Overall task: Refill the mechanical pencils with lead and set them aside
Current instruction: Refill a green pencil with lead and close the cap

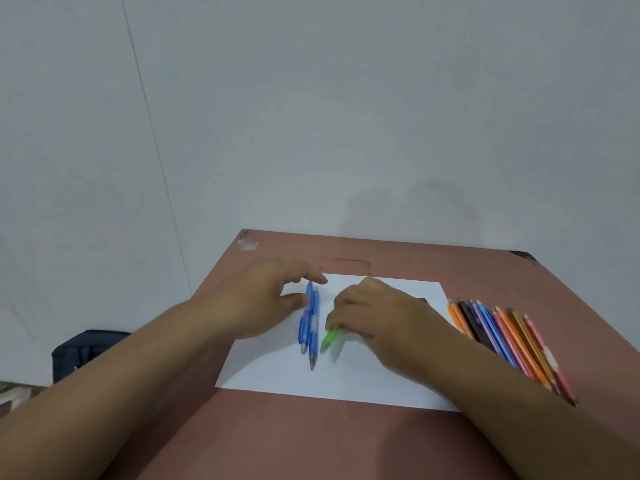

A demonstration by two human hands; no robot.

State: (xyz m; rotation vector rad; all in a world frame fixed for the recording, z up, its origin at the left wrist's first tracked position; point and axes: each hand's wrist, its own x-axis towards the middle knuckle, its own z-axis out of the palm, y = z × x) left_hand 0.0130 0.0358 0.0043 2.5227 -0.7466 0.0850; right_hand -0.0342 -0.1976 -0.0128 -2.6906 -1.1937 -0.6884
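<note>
Two blue mechanical pencils (309,323) lie side by side on a white sheet of paper (349,379), tips toward me. My left hand (266,299) hovers just left of them with loosely curved fingers, thumb and forefinger close to their upper ends, holding nothing. My right hand (377,313) is to their right and its curled fingers grip a green mechanical pencil (329,339), whose tip sticks out below the fingers and looks blurred. A small dark object (422,301) peeks out behind my right hand; what it is cannot be told.
The paper lies on a reddish-brown table (311,441) against a pale wall. A row of several coloured pencils (509,341) lies on the table right of the paper. A dark bag (86,351) sits on the floor to the left.
</note>
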